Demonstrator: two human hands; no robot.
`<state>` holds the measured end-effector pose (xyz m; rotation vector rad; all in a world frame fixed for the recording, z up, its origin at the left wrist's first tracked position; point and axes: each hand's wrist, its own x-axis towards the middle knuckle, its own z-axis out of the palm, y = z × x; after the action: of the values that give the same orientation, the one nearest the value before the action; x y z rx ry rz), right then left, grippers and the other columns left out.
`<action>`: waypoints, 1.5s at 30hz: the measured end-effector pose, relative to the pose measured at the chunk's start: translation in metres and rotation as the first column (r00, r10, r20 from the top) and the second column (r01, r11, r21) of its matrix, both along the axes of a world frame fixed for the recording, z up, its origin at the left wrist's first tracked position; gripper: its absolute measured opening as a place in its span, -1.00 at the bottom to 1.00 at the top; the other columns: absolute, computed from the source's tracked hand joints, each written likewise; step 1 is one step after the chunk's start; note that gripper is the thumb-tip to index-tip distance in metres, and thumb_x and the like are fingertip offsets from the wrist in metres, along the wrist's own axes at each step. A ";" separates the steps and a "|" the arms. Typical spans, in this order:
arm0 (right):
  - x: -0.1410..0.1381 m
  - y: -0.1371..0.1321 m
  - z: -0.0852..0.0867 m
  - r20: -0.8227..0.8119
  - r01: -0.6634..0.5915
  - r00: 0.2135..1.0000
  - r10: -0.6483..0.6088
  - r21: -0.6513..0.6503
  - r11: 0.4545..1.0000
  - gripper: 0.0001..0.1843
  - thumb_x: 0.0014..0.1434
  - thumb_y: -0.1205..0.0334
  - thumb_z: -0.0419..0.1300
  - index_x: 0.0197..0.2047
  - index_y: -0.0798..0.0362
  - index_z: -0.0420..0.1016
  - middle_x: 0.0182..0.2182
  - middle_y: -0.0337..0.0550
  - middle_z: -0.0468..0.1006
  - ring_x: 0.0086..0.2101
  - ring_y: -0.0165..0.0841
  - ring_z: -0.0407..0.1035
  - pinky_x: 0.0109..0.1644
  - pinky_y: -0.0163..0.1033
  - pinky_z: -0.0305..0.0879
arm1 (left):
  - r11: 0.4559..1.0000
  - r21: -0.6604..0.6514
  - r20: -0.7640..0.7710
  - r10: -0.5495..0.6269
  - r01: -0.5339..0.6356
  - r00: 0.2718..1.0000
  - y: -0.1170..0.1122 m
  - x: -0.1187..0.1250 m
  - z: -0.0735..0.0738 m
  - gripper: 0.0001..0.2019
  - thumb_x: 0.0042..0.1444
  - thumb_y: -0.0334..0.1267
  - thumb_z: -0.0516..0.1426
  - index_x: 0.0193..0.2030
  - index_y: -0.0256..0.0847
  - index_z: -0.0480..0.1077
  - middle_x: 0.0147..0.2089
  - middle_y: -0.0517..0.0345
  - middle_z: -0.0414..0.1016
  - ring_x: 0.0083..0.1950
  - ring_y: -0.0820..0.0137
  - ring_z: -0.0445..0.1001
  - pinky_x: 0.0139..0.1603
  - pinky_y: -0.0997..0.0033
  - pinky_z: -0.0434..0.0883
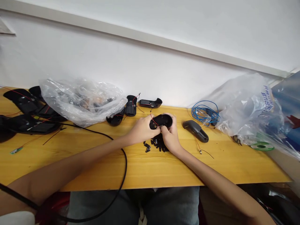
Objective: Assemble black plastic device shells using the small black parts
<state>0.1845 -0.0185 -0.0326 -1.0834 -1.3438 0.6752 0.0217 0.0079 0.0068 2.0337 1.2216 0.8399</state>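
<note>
Between my two hands is a black plastic housing (166,120), its hollow side facing up and a red wire rising from its left end. My left hand (144,128) is closed on the left end of it. Around the right side wraps my right hand (171,137), its thumb pressed at the near edge; whether a small part sits under that thumb I cannot tell. Just below lies a pile of small black parts (159,144), partly hidden by my right hand. A dark grey housing (196,130) with thin wires rests to the right.
Several black housings (35,125) with wires lie at the left, near a clear plastic bag (82,103) of parts. Two more housings (150,103) stand near the wall. Blue cable (203,114) is coiled by another plastic bag (253,106). A black cable (126,165) crosses the wooden table (98,168).
</note>
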 end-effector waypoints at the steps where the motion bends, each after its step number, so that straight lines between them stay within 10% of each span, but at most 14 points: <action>1: 0.000 0.000 0.001 0.005 -0.006 1.000 0.006 -0.002 1.000 -0.50 0.16 0.25 0.18 0.19 -0.07 0.35 0.05 -0.09 0.51 0.11 -0.15 0.43 0.40 0.07 0.39 | 1.000 -0.004 0.007 -0.007 0.007 1.000 0.001 0.000 0.000 -0.81 0.16 -0.24 0.29 -0.11 -0.15 0.44 -0.21 0.09 0.64 -0.19 0.22 0.60 -0.20 0.28 0.44; 7: 0.012 0.000 0.013 -0.032 -0.098 0.995 0.096 -0.048 0.994 -0.48 0.17 0.22 0.22 0.21 -0.13 0.33 0.05 -0.14 0.46 0.04 -0.15 0.39 0.25 0.04 0.46 | 0.970 0.229 0.048 -0.092 0.079 0.995 0.010 -0.010 -0.008 -0.64 0.21 -0.17 0.29 0.11 -0.19 0.44 0.01 -0.04 0.67 0.01 0.15 0.66 0.07 0.12 0.59; 12: 0.022 -0.002 0.020 -0.108 -0.313 0.948 0.300 -0.137 0.940 -0.17 0.14 0.23 0.29 0.45 -0.23 0.17 0.13 -0.16 0.48 0.06 -0.14 0.40 0.27 0.05 0.47 | 0.815 0.566 -0.064 -0.102 0.120 0.993 0.011 -0.022 -0.022 -0.35 0.26 -0.05 0.31 0.40 -0.28 0.35 0.31 -0.24 0.54 0.28 0.03 0.61 0.31 0.00 0.59; 21: 0.024 -0.006 0.013 -0.007 -0.449 0.890 0.457 -0.196 0.872 -0.27 0.28 0.11 0.23 0.47 -0.20 0.19 0.24 -0.08 0.42 0.15 -0.07 0.40 0.34 0.19 0.47 | 0.443 0.868 -0.282 0.064 0.226 0.957 0.019 -0.040 -0.025 -0.23 0.39 -0.02 0.16 0.57 -0.53 0.18 0.04 -0.27 0.69 -0.03 0.06 0.71 -0.06 0.13 0.63; 30: 0.028 -0.007 0.019 0.215 -0.442 0.865 0.454 -0.104 0.891 -0.43 0.47 0.04 0.16 0.45 -0.04 0.18 0.33 0.03 0.37 0.39 -0.03 0.23 0.60 0.24 0.09 | 0.746 0.589 -0.388 -0.078 0.312 0.918 0.024 -0.042 -0.018 -0.36 0.30 0.08 0.17 0.33 -0.39 0.44 0.02 -0.30 0.65 0.03 -0.05 0.69 -0.06 0.12 0.64; 37: 0.027 -0.012 0.016 0.219 -0.434 0.870 0.442 -0.086 0.897 -0.44 0.58 -0.16 0.12 0.44 -0.03 0.23 0.37 0.10 0.36 0.42 0.01 0.23 0.61 0.25 0.11 | 0.828 0.485 -0.194 -0.211 0.281 0.958 0.017 -0.044 -0.014 -0.46 0.30 -0.01 0.20 0.31 -0.28 0.38 0.07 -0.23 0.67 0.06 0.00 0.72 0.07 0.08 0.64; 45: 0.009 -0.008 0.014 -0.192 -0.436 0.892 0.408 -0.128 0.891 -0.34 0.42 -0.36 0.33 0.34 -0.10 0.44 0.26 -0.02 0.57 0.30 -0.04 0.42 0.49 0.16 0.33 | 0.946 0.284 0.060 -0.182 0.158 0.981 -0.007 -0.025 -0.012 -0.49 0.44 -0.03 0.16 0.43 -0.16 0.33 0.29 -0.17 0.61 0.28 0.05 0.63 0.31 0.00 0.59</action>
<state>0.1939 -0.0267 -0.0186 -0.8464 -1.4134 1.1943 -0.0034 0.0008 -0.0047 2.2617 0.9048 1.0497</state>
